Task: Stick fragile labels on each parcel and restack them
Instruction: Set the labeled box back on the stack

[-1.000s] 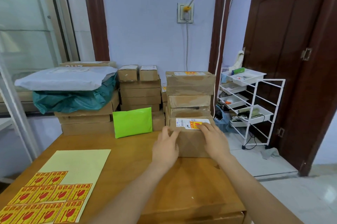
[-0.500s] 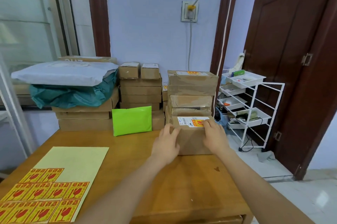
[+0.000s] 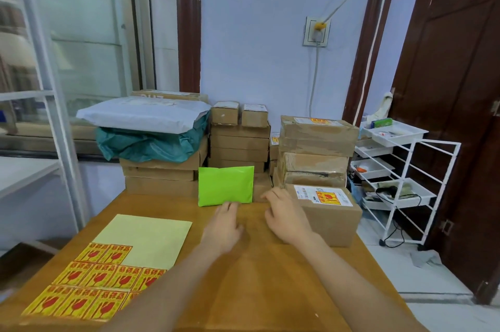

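A wooden desk [image 3: 270,291] with an orange-brown top fills the lower part of the view. Along its far edge stand stacks of brown cardboard parcels: a left stack of wide flat boxes [image 3: 162,172] topped by a teal plastic bag [image 3: 151,145] and a white plastic mailer [image 3: 143,114], a middle stack of flat boxes [image 3: 239,146] with two small cartons on top, and a right stack of taped boxes [image 3: 316,150] whose top box carries a yellow and red sticker. Off the desk's right side stands a white wire trolley with trays [image 3: 400,177], in front of a dark brown wooden door [image 3: 460,88].

A brown cardboard parcel [image 3: 330,219] sits on the desk at its right edge, just in front of the right stack. On its top face are a white shipping label and a yellow and red fragile label [image 3: 328,198]. A bright green plastic mailer [image 3: 226,185] leans upright against the middle stack.

At the near left lies a pale yellow backing sheet [image 3: 147,237] with rows of yellow and red fragile stickers [image 3: 92,291] on its lower part.

The right hand [image 3: 286,216] is beside the labelled parcel's left face, fingers spread and relaxed, gripping nothing; actual contact with the box cannot be told. The left hand [image 3: 224,226] hovers over the desk with loose fingers, its fingertips near the green mailer's lower edge, holding nothing.
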Motion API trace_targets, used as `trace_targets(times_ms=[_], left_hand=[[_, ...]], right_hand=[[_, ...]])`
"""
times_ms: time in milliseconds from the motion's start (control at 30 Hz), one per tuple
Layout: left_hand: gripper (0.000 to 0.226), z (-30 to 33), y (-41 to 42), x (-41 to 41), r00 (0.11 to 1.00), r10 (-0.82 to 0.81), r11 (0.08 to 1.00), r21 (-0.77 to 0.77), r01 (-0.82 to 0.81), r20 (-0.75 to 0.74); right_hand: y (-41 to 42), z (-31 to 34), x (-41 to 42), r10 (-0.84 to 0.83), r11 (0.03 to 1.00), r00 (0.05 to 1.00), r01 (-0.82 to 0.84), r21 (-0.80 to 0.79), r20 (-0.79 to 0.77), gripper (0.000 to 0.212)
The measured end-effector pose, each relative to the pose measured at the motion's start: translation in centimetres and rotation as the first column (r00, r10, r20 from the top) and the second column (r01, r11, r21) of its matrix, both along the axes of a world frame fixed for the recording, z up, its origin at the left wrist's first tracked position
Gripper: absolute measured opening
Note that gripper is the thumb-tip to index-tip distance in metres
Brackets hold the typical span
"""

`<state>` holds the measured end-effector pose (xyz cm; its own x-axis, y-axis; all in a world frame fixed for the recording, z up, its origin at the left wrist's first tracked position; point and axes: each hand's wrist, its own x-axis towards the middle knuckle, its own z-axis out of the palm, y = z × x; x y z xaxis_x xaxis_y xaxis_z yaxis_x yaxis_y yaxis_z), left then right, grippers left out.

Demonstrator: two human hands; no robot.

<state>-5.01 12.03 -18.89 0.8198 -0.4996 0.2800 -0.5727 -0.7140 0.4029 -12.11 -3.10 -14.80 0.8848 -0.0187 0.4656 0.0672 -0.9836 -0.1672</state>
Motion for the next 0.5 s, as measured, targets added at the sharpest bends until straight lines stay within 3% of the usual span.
trace_targets(times_ms=[300,500], left_hand=[[0.05,-1.1,3.5,4.7,0.983,0.15,0.979,-0.121,-0.162,-0.102],[0.051,-0.7,4.3,8.1,0.946,0.179,0.899,-0.346,-0.268,-0.269]], right_hand=[[1.6,-2.3,6.1,-0.05,0.961,0.981,0.099,0.258,-0.188,0.042],[1.3,-2.3,10.1,-0.071,0.772,0.972,0.197,0.605,-0.226,0.055]])
